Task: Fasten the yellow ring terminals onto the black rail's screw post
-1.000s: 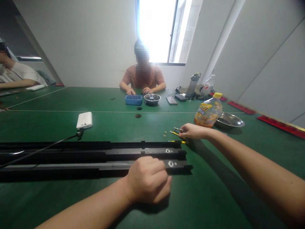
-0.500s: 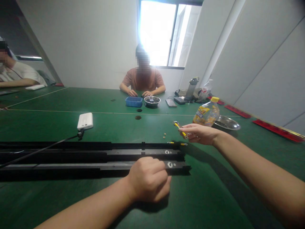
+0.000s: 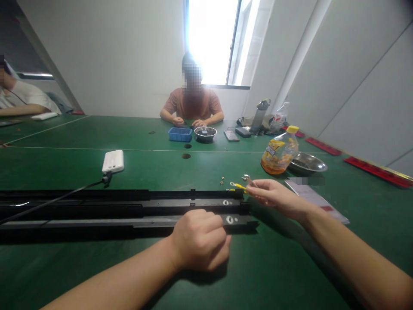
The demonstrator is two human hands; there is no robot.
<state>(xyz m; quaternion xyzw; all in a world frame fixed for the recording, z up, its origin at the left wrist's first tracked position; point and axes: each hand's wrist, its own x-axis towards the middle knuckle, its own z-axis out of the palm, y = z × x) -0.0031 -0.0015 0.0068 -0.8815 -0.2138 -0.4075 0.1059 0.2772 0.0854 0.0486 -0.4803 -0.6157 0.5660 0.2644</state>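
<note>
We face a window [image 3: 211, 38] past the table's [image 3: 145, 172] far edge, left hand [image 3: 201, 241] fisted by rails [image 3: 167, 211], right hand [image 3: 272, 193] pinching a metal piece [image 3: 247, 177].

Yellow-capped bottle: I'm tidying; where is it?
In the head view, the bottle is right of centre, beside the nearer metal bowl, beyond the right hand.

Daylight blows the window [image 3: 211, 41] out to white and hazes the seated person opposite [image 3: 195, 103]; the green table [image 3: 112, 280] below is dimmer. Soft shadows pool beneath the left hand [image 3: 200, 241] and the right hand [image 3: 277, 196]. Wide-angle distortion slants the grey walls [image 3: 355, 82] outward, fine detail is smeared, and pixel blocks mask 2 heads [image 3: 192, 77].
</note>
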